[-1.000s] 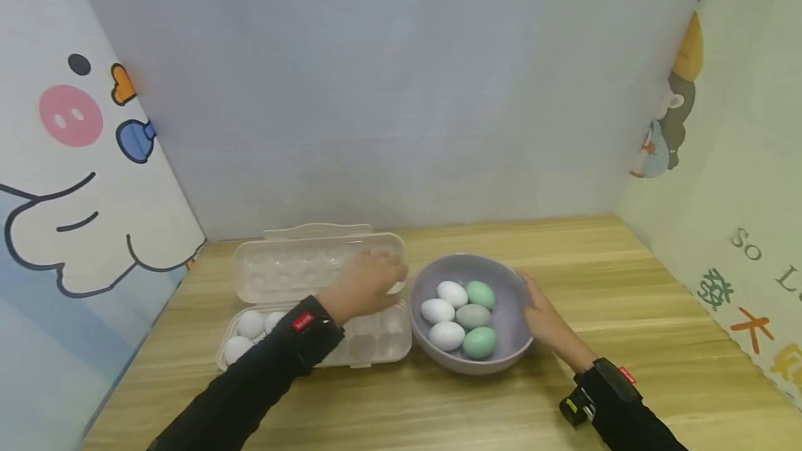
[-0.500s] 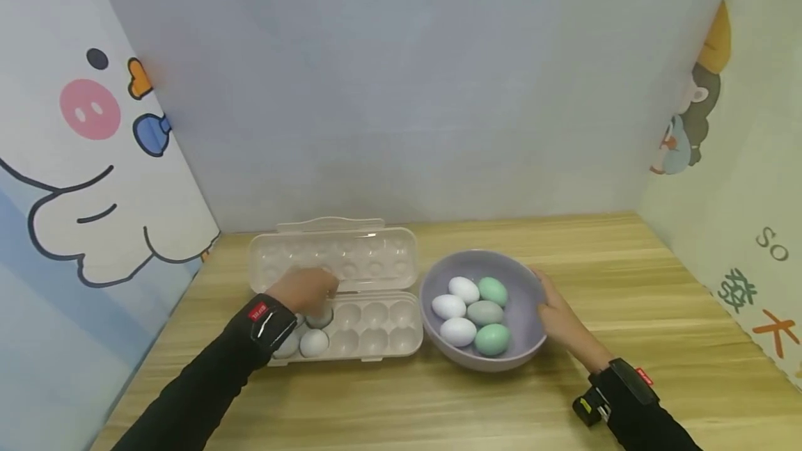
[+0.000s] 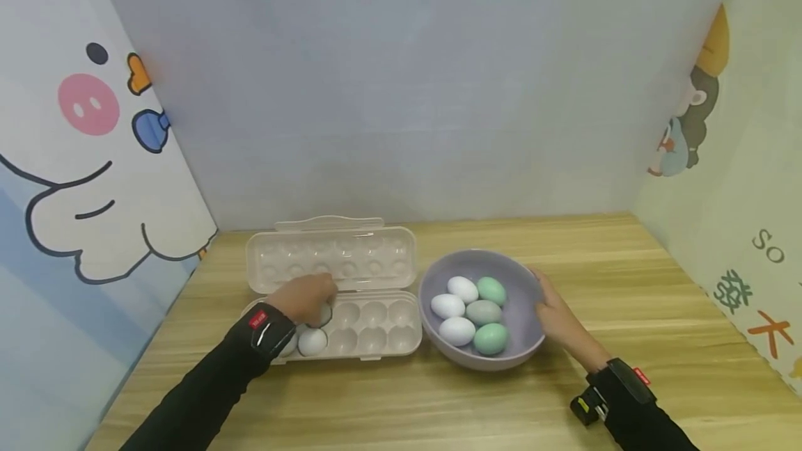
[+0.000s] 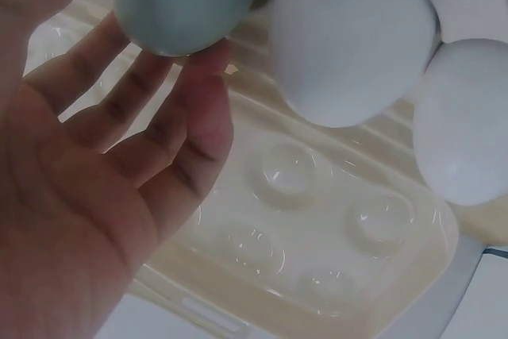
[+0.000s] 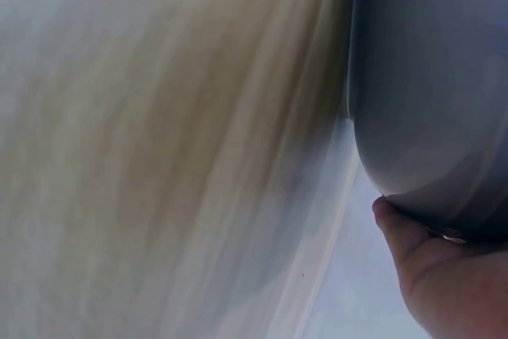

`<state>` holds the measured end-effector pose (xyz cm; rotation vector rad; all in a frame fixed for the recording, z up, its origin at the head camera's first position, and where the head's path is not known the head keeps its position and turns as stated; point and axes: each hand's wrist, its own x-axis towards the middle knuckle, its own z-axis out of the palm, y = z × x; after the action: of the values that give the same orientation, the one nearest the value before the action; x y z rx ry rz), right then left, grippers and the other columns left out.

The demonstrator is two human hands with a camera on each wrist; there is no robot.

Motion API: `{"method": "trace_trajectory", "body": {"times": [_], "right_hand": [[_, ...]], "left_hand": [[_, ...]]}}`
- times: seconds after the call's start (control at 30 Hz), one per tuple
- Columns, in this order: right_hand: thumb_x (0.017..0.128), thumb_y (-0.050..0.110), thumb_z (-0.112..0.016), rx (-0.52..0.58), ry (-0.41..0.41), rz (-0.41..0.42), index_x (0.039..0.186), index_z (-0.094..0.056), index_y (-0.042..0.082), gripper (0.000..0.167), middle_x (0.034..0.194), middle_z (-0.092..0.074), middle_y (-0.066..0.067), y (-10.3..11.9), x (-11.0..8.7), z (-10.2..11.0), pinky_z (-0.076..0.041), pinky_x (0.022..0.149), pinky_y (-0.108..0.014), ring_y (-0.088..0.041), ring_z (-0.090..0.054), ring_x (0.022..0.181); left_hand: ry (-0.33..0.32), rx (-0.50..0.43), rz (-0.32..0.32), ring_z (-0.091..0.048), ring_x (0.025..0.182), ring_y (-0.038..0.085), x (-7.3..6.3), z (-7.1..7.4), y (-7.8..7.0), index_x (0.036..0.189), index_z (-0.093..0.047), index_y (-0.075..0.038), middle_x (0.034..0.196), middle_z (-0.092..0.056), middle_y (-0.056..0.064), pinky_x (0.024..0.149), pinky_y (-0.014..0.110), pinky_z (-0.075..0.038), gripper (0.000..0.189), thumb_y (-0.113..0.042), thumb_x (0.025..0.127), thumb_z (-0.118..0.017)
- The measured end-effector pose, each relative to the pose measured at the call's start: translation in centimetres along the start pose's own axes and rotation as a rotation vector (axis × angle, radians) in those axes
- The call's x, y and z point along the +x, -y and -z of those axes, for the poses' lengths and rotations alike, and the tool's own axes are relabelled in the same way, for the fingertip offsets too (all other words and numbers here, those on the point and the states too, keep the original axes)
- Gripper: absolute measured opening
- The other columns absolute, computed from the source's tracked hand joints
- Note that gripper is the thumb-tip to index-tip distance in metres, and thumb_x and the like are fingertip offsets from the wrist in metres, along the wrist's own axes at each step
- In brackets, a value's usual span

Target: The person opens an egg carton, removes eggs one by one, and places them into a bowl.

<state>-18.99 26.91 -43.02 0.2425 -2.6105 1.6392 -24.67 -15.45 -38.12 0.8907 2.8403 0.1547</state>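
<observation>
In the head view my left hand (image 3: 305, 298) is over the left part of a clear plastic egg carton (image 3: 374, 341). Its thumb and fingers pinch a pale grey-green egg (image 4: 186, 5), set low at a cup of the back row. White eggs (image 4: 349, 49) sit beside it; one white egg (image 3: 312, 342) shows in front of the hand, others are partly hidden by hand and wrist. My right hand (image 3: 556, 315) grips the right rim of a purple-grey bowl (image 3: 525, 305), thumb on the rim. Several white, green and grey eggs (image 3: 484, 312) lie in the bowl.
The carton's lid (image 3: 332, 256) is folded back behind its cups. Wood-grain table (image 3: 376, 409) runs under everything. A plain pale panel (image 3: 401, 89) closes the back, and cartoon-printed walls (image 3: 88, 103) stand at both sides.
My left hand came from the carton's right end to its left part, then settled lower with the grey-green egg. The right hand stays on the bowl. The head view shifted slightly.
</observation>
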Motion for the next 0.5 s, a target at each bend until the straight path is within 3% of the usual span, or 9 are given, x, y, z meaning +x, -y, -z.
{"method": "trace_trajectory", "body": {"times": [0.3,0.4,0.5], "right_hand": [[0.077,-0.017,-0.026,-0.013,0.005,0.007,0.144,-0.016,-0.012,0.067,0.146,-0.015,-0.037,-0.2,-0.2,0.0,-0.018,0.103,-0.065,-0.055,-0.018,0.132],[0.077,-0.017,-0.026,-0.018,0.008,-0.001,0.144,-0.015,-0.012,0.067,0.146,-0.015,-0.037,-0.2,-0.2,0.0,-0.020,0.102,-0.066,-0.056,-0.019,0.131],[0.077,-0.017,-0.027,-0.021,0.009,-0.015,0.144,-0.015,-0.013,0.068,0.146,-0.015,-0.037,0.0,-0.1,0.0,-0.020,0.102,-0.065,-0.056,-0.018,0.131]], "left_hand": [[-0.044,0.005,-0.029,-0.046,0.066,0.017,-0.5,1.0,-0.4,0.075,-0.058,-0.011,0.074,-0.052,-0.003,0.059,0.031,-0.041,0.027,0.006,0.058,-0.070],[-0.105,0.044,-0.080,-0.047,0.066,0.016,-0.4,1.6,-0.6,0.075,-0.058,-0.012,0.073,-0.051,-0.004,0.058,0.032,-0.043,0.026,0.003,0.057,-0.070],[-0.196,0.076,-0.169,-0.052,0.068,0.016,-0.3,2.3,-0.9,0.078,-0.061,-0.012,0.075,-0.056,-0.003,0.060,0.032,-0.046,0.025,0.000,0.059,-0.073]]}}
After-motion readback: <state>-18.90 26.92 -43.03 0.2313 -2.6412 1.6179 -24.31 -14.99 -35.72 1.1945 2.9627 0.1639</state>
